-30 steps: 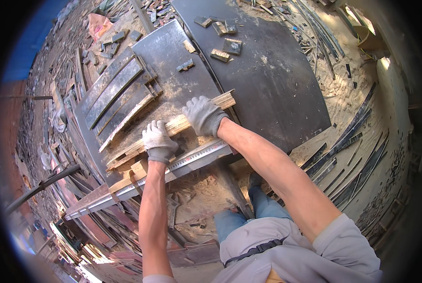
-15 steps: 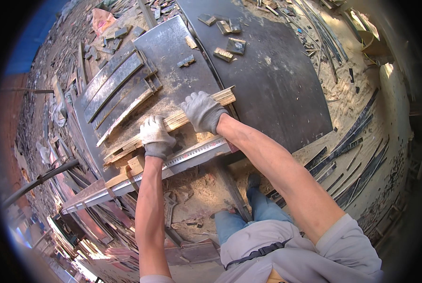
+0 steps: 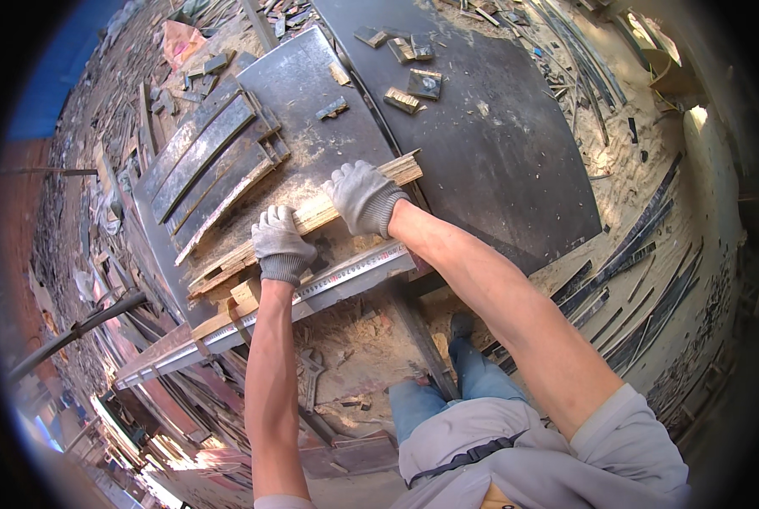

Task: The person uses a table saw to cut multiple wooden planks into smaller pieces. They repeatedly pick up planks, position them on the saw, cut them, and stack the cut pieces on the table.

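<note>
Both hands wear pale work gloves with grey cuffs. My left hand (image 3: 282,246) curls over the near part of a bundle of narrow wooden strips (image 3: 316,214), its fingers bent around the far side. Farther right, my right hand (image 3: 362,199) is closed over the same strips near their right end. The bundle lies slantwise on a dusty metal worktop (image 3: 299,72), with rough pale edges facing up. Between the strips and me runs a metal rail with a measuring scale (image 3: 354,271). A small wood block (image 3: 244,294) sits beside the left wrist.
Dark-faced board strips (image 3: 210,157) lie stacked on the worktop's left. A wide dark panel (image 3: 515,161) adjoins on the right, bearing several small offcuts (image 3: 425,83). A bar (image 3: 74,333) juts in at left. Scrap strips (image 3: 634,254) and sawdust litter the ground.
</note>
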`<state>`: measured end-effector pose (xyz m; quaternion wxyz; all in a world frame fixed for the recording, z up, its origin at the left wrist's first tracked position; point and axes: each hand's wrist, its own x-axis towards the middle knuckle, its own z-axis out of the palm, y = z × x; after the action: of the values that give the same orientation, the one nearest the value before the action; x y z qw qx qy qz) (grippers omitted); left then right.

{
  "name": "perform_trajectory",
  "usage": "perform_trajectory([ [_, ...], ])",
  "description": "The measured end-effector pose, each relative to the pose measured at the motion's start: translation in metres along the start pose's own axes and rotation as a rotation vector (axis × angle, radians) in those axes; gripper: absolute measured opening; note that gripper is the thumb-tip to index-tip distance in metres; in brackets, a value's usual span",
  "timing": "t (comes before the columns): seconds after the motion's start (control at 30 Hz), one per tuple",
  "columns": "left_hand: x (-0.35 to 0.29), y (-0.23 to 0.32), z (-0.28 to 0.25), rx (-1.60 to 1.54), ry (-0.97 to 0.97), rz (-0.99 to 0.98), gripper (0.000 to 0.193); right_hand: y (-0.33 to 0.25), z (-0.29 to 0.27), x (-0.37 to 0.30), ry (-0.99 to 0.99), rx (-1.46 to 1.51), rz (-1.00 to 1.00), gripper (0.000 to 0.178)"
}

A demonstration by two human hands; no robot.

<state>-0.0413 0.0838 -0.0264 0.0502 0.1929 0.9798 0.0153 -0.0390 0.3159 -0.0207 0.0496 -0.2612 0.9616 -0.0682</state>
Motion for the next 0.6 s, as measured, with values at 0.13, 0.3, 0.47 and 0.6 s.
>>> perform_trajectory([
  [0.13, 0.002, 0.000, -0.006, -0.010, -0.026, -0.010, 0.054, -0.001, -0.009, 0.005, -0.069, -0.011, 0.008, 0.036],
  [0.3, 0.021, 0.002, -0.004, 0.048, -0.069, -0.045, 0.054, 0.011, -0.008, 0.012, -0.043, -0.010, 0.038, 0.039],
  [0.47, 0.030, -0.009, -0.016, -0.059, -0.023, 0.060, 0.053, 0.011, -0.010, 0.028, 0.003, -0.027, 0.069, 0.028],
  [0.6, 0.021, -0.005, -0.033, 0.019, -0.017, -0.062, 0.049, -0.001, -0.025, 0.029, 0.027, 0.058, 0.032, 0.033],
])
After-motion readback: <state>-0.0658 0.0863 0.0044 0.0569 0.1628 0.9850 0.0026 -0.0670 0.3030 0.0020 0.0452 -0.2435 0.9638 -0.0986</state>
